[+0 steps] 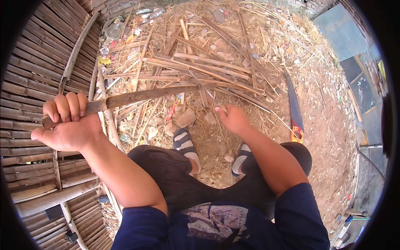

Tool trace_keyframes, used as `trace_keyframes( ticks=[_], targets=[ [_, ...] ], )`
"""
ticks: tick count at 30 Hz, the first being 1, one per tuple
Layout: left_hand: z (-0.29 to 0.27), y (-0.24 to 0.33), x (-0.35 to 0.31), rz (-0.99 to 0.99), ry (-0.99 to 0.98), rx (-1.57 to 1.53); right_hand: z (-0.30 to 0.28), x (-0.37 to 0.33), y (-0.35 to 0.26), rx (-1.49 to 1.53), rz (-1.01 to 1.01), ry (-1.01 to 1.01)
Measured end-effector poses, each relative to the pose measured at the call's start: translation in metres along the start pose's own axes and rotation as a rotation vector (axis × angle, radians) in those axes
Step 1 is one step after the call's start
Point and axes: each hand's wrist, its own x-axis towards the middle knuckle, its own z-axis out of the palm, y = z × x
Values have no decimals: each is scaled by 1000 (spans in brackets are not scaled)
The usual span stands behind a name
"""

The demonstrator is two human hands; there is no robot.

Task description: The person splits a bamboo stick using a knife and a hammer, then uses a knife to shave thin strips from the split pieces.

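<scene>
My left hand (pixel 75 121) is wrapped round one end of a long brown bamboo strip (pixel 146 96), held out to the left. The strip runs rightward with a raised node near my fingers. Closed in front of my right knee, my right hand (pixel 233 119) grips a knife (pixel 207 91). Its thin pale blade points up and to the left, crossing the strip near its right part; contact cannot be made out. The knife's handle is hidden in my fist. Beyond both hands, more split bamboo strips (pixel 208 64) lie in a crisscross heap.
A hand saw (pixel 294 106) with an orange handle lies on the dirt at right. Stones (pixel 186 118) and straw surround my sandalled feet. A bamboo slat wall (pixel 37 75) stands along the left, and grey-blue sheets (pixel 341 31) lie at the far right.
</scene>
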Motion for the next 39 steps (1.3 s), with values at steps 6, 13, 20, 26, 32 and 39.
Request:
trace_keyframes(
  ticks=[6, 13, 20, 26, 32, 39],
  targets=[
    [0, -15, -3, -28, 58, 115, 0, -3, -16, 14, -103, -9],
    [11, -44, -8, -87, 59, 177, -10, 28, 45, 133, 145, 99],
    [23, -31, -19, -161, -269, -62, -31, 24, 5, 282, -53, 108],
    [23, -39, -16, -93, -242, -13, -34, 24, 2, 363, -115, 129],
    [21, -43, -5, -22, 59, 210, -23, -9, -26, 411, -277, 326],
    [18, -53, -1, -37, 20, 189, 88, -3, 55, 17, 152, -44]
  ],
)
